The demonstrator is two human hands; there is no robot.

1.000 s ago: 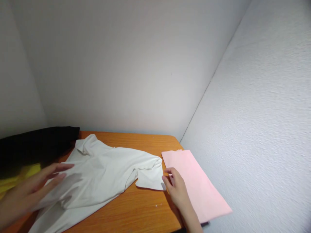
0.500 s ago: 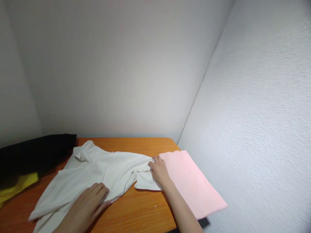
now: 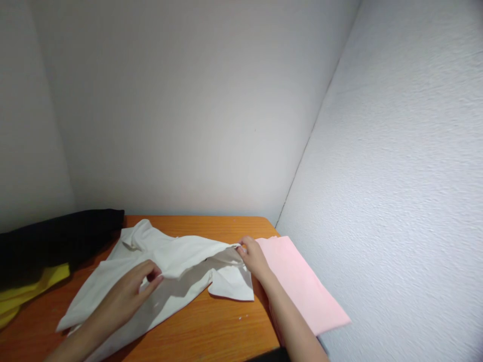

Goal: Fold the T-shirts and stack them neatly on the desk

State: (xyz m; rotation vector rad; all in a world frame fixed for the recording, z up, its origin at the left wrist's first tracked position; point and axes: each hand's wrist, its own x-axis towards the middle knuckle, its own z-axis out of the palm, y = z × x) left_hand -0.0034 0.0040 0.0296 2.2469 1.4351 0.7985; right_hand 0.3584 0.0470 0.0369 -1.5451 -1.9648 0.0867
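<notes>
left hand [image 3: 130, 286] — pinching white shirt [image 3: 158, 251] | right hand [image 3: 253, 256] — also pinching, seemingly for raising upper layer [image 3: 192, 254] | at its right, pink cloth [image 3: 304, 289]

At the table [image 3: 215, 327], the person's left hand [image 3: 130, 289] and right hand [image 3: 255, 260] are bare, with slender fingers and narrow wrists. Left of the table's middle I see an uncovered left forearm [image 3: 88, 331], and by the table's right edge a right forearm [image 3: 290, 312], likewise uncovered, both slim and smooth.
</notes>
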